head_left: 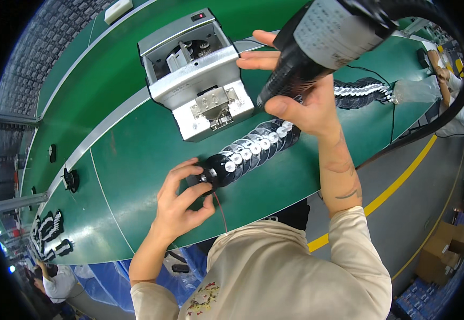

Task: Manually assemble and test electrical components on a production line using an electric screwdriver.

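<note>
At the near left end of a row of overlapping black round parts with white centres (254, 148), the fingers of my left hand (181, 200) close around a small black round part (206, 176). A thin red wire runs down from it toward my shirt. Over the row's far side, my right hand (314, 106) has its fingers spread and stretched out, thumb apart. In front of that palm hangs a black power screwdriver (296, 61) with a pale label, its tip slanting down left. The tool hides part of the hand, and I see no finger wrapped round it.
A grey metal screw feeder (189, 69) stands just beyond the row on the green table (136, 192). More black parts (362, 92) and a clear plastic bag (416, 90) lie to the right. Co-workers sit at both ends. Black parts (50, 229) lie at far left.
</note>
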Demonstrator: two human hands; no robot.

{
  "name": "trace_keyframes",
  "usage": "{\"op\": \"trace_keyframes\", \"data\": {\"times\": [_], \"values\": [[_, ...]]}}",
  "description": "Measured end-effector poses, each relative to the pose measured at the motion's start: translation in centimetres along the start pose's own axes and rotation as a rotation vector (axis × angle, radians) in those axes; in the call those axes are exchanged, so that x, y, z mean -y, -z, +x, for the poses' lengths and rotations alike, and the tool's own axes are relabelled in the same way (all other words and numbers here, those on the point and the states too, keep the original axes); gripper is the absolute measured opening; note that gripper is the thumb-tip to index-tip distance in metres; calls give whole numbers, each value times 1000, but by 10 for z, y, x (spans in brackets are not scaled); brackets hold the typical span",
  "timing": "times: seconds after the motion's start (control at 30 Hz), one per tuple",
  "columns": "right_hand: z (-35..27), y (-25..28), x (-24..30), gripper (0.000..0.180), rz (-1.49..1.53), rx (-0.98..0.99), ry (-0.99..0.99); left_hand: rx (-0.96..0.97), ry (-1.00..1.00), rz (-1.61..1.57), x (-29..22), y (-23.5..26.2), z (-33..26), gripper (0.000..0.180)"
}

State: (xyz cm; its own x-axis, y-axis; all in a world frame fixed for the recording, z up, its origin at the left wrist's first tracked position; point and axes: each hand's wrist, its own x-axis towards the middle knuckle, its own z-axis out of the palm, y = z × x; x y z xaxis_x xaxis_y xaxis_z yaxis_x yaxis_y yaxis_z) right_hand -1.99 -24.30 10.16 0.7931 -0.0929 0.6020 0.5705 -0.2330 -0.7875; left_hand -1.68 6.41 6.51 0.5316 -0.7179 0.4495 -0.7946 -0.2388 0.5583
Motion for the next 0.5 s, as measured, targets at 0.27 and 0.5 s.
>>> {"op": "trace_keyframes", "data": {"times": [0.27,0.5], "values": [[2,3,-5,44,-10,-11,68,72,-4,-38,11,-14,-1,28],[0,-5,-9,44,82,-92,32,145,-25,3,14,-13,6,28]]}}
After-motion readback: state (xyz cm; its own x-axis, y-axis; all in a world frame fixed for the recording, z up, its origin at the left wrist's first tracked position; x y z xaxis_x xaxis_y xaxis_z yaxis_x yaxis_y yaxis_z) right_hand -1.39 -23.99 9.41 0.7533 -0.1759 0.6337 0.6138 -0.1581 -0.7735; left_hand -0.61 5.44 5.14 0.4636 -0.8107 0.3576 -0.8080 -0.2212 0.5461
